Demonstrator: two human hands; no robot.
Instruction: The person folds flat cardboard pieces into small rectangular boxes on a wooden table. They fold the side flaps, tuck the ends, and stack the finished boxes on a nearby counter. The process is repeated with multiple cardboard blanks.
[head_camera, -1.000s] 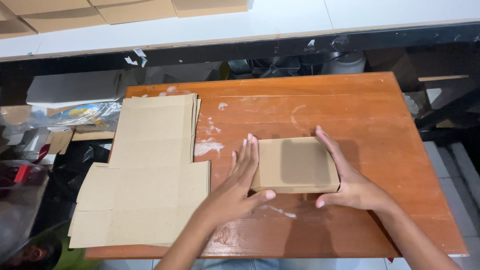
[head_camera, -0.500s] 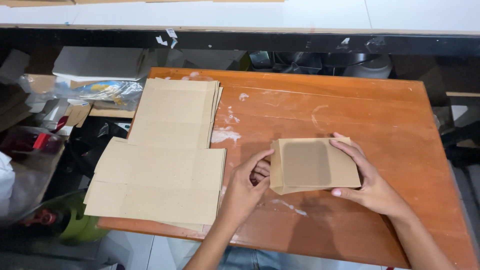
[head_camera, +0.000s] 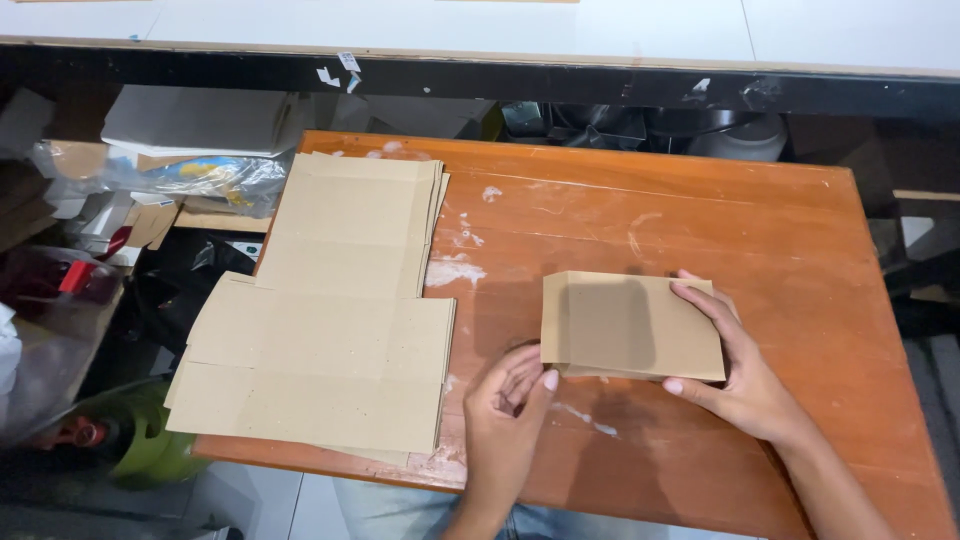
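Folded brown cardboard piece (head_camera: 630, 325) flat on wooden table (head_camera: 800, 250), long axis left-right, gripped at right edge by right hand (head_camera: 735, 375), curled left hand (head_camera: 510, 415) touching lower-left corner

Single head-worn view. The wooden table (head_camera: 650, 220) is looked down on steeply from above its near edge, facing its far edge. The tabletop is seen at close range and nearly fills the frame. Beyond the table's far edge a dark ledge (head_camera: 500, 75) is caught; left of the table, cluttered floor is included. No second view is supplied, so no overlap is recorded.
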